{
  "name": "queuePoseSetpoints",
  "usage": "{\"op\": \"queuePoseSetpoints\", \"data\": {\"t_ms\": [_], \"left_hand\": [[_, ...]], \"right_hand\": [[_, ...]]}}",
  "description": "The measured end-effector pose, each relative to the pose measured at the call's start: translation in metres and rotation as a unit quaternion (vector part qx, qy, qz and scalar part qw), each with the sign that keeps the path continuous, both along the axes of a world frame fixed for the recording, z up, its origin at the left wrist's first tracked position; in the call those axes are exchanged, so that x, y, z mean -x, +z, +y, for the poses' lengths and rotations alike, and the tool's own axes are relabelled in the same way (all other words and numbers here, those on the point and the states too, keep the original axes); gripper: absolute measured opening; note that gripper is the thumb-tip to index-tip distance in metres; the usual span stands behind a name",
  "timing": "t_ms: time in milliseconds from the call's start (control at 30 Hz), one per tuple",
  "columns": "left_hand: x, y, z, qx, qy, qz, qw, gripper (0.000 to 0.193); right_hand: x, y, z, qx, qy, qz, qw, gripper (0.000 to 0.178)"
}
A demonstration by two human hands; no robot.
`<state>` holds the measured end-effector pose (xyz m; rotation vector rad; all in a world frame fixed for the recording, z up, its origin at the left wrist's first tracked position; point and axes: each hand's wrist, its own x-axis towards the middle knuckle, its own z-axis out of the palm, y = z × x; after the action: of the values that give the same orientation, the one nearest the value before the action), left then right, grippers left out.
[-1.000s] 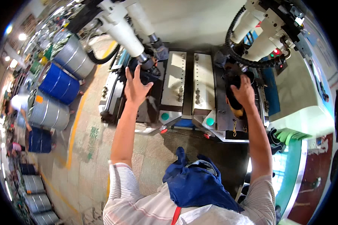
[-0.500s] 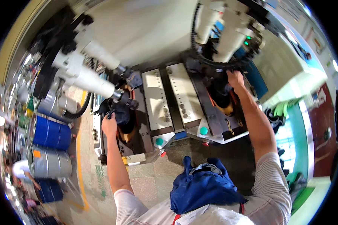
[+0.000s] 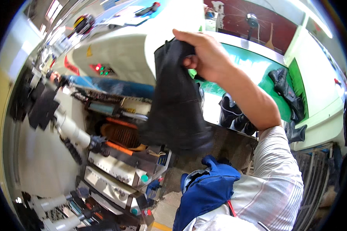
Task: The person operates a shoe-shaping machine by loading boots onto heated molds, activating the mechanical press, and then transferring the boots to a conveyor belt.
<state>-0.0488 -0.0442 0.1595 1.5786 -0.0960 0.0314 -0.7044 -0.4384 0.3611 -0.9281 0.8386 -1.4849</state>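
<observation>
My right hand is closed round the top of a black boot, its shaft upward and its foot part hanging low and blurred. The boot is lifted in front of a pale machine housing and partly covers the press below. Just left of the boot's foot lies a brown ribbed sole-shaped mould between orange strips, with nothing on it. My left hand is out of the picture.
Several black boots stand on a white ledge, and others lie on a green-topped bench to the right. White press cylinders reach in from the left. Green buttons sit on the machine's front edge. A metal rack is at lower right.
My view has swung right, toward the bench. My right hand has come away from the press and now holds the black boot up. My left hand, earlier at the left press station, has left the view.
</observation>
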Motion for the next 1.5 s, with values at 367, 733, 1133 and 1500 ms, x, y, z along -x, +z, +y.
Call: {"op": "queuePoseSetpoints", "data": {"t_ms": [367,733,1133,1500], "left_hand": [[0.303,0.098,-0.085,-0.098,0.0,-0.117,0.988,0.052],[0.569,0.188,-0.162,-0.105,-0.128,-0.126,0.978,0.058],[0.942,0.095,-0.435,-0.082,-0.829,-0.136,0.536,0.008],[1.1,-0.245,-0.638,-0.135,-0.868,-0.141,0.457,0.026]], "right_hand": [[0.378,-0.136,-0.123,-0.095,-0.296,0.296,0.903,0.041],[0.615,-0.58,-0.108,-0.453,-0.409,-0.054,0.79,0.019],[0.582,-0.486,0.08,-0.323,-0.299,0.082,0.894,0.021],[0.543,-0.457,0.286,-0.45,-0.405,0.143,0.783,0.02]]}}
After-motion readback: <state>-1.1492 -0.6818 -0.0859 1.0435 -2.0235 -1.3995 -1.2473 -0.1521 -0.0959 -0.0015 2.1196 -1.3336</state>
